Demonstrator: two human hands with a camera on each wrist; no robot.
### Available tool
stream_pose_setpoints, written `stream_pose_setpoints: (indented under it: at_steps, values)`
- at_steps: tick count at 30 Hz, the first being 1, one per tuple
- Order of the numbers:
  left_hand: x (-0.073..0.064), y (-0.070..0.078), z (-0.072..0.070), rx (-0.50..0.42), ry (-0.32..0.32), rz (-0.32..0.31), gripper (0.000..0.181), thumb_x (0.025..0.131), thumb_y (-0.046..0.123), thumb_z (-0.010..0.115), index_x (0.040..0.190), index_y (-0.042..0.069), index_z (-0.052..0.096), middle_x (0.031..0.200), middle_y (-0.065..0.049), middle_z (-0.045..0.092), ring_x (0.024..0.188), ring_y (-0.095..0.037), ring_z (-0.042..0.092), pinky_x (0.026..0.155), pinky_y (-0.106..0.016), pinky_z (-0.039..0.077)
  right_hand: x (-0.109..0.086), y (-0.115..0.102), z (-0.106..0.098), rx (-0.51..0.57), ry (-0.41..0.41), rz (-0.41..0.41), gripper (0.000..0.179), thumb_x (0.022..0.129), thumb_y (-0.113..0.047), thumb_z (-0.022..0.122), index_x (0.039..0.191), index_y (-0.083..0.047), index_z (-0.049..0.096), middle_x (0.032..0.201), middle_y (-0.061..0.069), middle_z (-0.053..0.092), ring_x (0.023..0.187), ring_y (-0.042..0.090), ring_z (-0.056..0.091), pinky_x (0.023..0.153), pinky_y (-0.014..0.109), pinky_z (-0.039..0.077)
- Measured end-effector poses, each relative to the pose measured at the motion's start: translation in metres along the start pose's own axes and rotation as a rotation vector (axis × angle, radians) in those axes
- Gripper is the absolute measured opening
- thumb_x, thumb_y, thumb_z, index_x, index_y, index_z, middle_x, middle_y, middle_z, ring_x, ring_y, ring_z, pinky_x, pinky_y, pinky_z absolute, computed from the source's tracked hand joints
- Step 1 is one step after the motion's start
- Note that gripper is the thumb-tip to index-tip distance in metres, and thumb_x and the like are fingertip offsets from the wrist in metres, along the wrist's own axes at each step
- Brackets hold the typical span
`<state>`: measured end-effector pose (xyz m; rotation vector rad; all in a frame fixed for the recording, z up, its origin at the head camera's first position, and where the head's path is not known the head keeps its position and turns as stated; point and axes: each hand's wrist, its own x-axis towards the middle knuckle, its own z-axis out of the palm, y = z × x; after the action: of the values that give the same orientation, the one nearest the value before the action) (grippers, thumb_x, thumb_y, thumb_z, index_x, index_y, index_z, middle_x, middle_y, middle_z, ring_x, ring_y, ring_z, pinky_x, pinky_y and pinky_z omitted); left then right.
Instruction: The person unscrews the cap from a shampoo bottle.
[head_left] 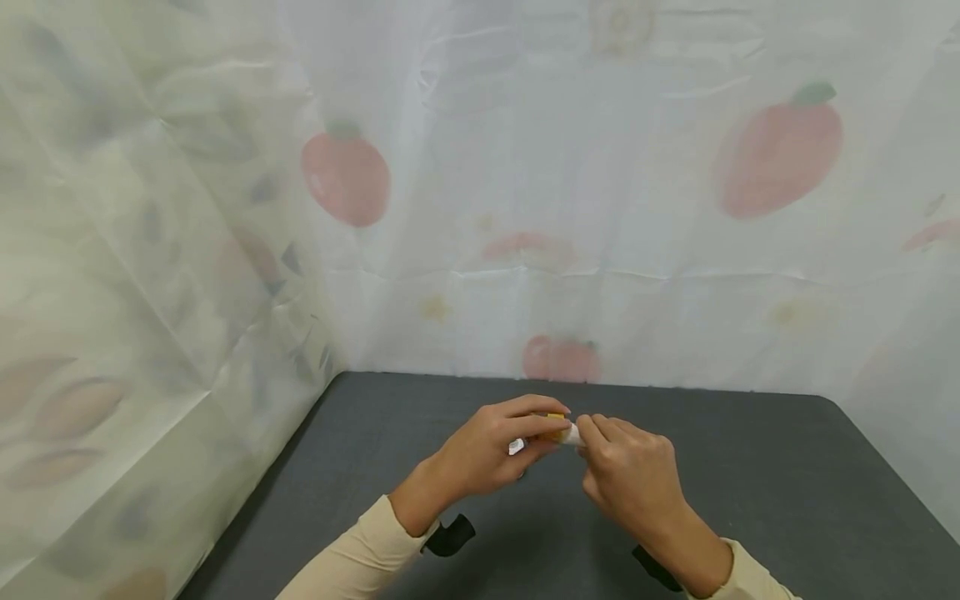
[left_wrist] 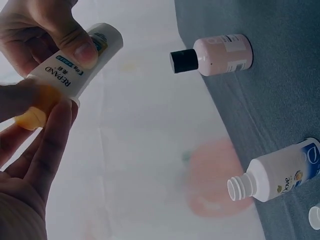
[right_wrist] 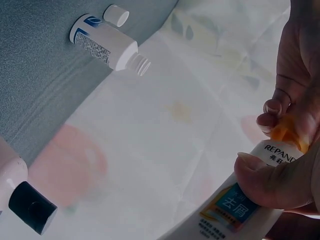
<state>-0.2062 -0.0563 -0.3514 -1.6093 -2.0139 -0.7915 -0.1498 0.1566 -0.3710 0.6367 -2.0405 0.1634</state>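
Observation:
Both hands meet over the middle of the dark table in the head view. My right hand [head_left: 633,475] grips a white REPAND bottle [left_wrist: 57,75], its thumb pressed along the label. At the other end my left hand [head_left: 487,446] pinches the bottle's orange cap [right_wrist: 286,132] between thumb and fingers. The cap sits at the bottle's neck, and fingers hide part of it. In the left wrist view the bottle is tilted, its cap end lower left.
A pink bottle [left_wrist: 222,55] with a black cap stands on the grey table [head_left: 787,475]. Also on it are an uncapped white Dove bottle [left_wrist: 275,175] and a loose white cap [right_wrist: 116,16]. Fruit-printed white sheeting [head_left: 600,183] hangs behind and at the left.

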Motion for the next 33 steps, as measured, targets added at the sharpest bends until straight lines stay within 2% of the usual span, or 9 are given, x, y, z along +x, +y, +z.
stream_pose_setpoints:
  at_steps: [2,5,9,11,16,19,27,33]
  values:
    - [-0.0005,0.0005,-0.0008,-0.01,-0.019,-0.026,0.033,0.093,0.005,0.078,0.125,0.006,0.072,0.132,-0.01,0.067,0.09,-0.01,0.069,0.073,-0.006,0.051,0.0004,-0.0002,-0.0003,0.001,0.0,-0.002,0.033,0.063,0.005,0.084,0.073,-0.009,0.056,0.06,-0.002,0.051,0.047,0.014,0.055,0.038,0.019,0.031]
    - [-0.0009,0.0013,-0.0021,-0.024,-0.042,-0.059,0.039,0.09,0.005,0.081,0.128,0.006,0.071,0.134,-0.011,0.067,0.101,-0.015,0.071,0.077,-0.012,0.056,0.0006,-0.0005,-0.0008,0.001,-0.004,-0.003,0.032,0.064,0.005,0.084,0.073,-0.009,0.056,0.06,-0.002,0.052,0.047,0.014,0.055,0.037,0.02,0.033]
    - [-0.0014,0.0022,-0.0041,0.001,-0.052,-0.084,0.041,0.091,0.009,0.082,0.13,0.005,0.069,0.132,-0.009,0.069,0.105,-0.016,0.073,0.084,-0.015,0.058,0.0006,-0.0007,-0.0016,-0.004,-0.013,-0.004,0.031,0.063,0.004,0.085,0.076,-0.008,0.059,0.063,-0.001,0.058,0.049,0.015,0.058,0.037,0.025,0.042]
    - [-0.0017,0.0022,-0.0048,0.038,-0.05,-0.083,0.042,0.09,0.013,0.084,0.129,0.006,0.07,0.13,-0.008,0.071,0.105,-0.015,0.073,0.085,-0.014,0.058,0.0003,-0.0007,-0.0018,-0.007,-0.015,-0.008,0.032,0.063,0.004,0.085,0.076,-0.008,0.058,0.063,-0.001,0.058,0.049,0.014,0.058,0.037,0.024,0.04]
    - [-0.0004,0.0011,-0.0057,0.114,-0.03,-0.024,0.042,0.088,0.022,0.086,0.124,0.006,0.073,0.127,-0.007,0.073,0.11,-0.016,0.071,0.09,-0.014,0.057,-0.0005,-0.0004,-0.0015,-0.009,-0.005,-0.014,0.033,0.061,0.004,0.085,0.075,-0.008,0.058,0.062,-0.001,0.056,0.048,0.014,0.056,0.037,0.022,0.036]
    - [0.0009,0.0003,-0.0057,0.13,-0.021,0.016,0.04,0.089,0.022,0.086,0.123,0.005,0.075,0.127,-0.008,0.073,0.11,-0.016,0.073,0.091,-0.015,0.058,-0.0012,-0.0001,-0.0015,-0.008,-0.007,-0.012,0.031,0.062,0.005,0.084,0.076,-0.007,0.06,0.063,-0.001,0.059,0.049,0.015,0.058,0.037,0.023,0.038]
    - [0.0042,-0.0007,-0.0038,0.092,-0.014,0.089,0.024,0.096,0.012,0.076,0.118,0.003,0.075,0.12,-0.009,0.074,0.087,-0.008,0.073,0.075,-0.005,0.052,-0.0012,0.0004,-0.0015,-0.002,0.005,-0.014,0.032,0.06,0.006,0.084,0.079,-0.007,0.061,0.066,0.001,0.062,0.051,0.016,0.061,0.037,0.025,0.041]
    - [0.0033,0.0007,-0.0016,0.156,-0.018,0.108,0.025,0.098,0.006,0.071,0.123,0.0,0.07,0.12,-0.011,0.071,0.089,-0.01,0.074,0.078,-0.004,0.053,-0.0015,0.0007,-0.0008,-0.007,0.024,-0.018,0.033,0.06,0.006,0.085,0.077,-0.007,0.06,0.064,0.0,0.06,0.05,0.016,0.06,0.035,0.026,0.04]
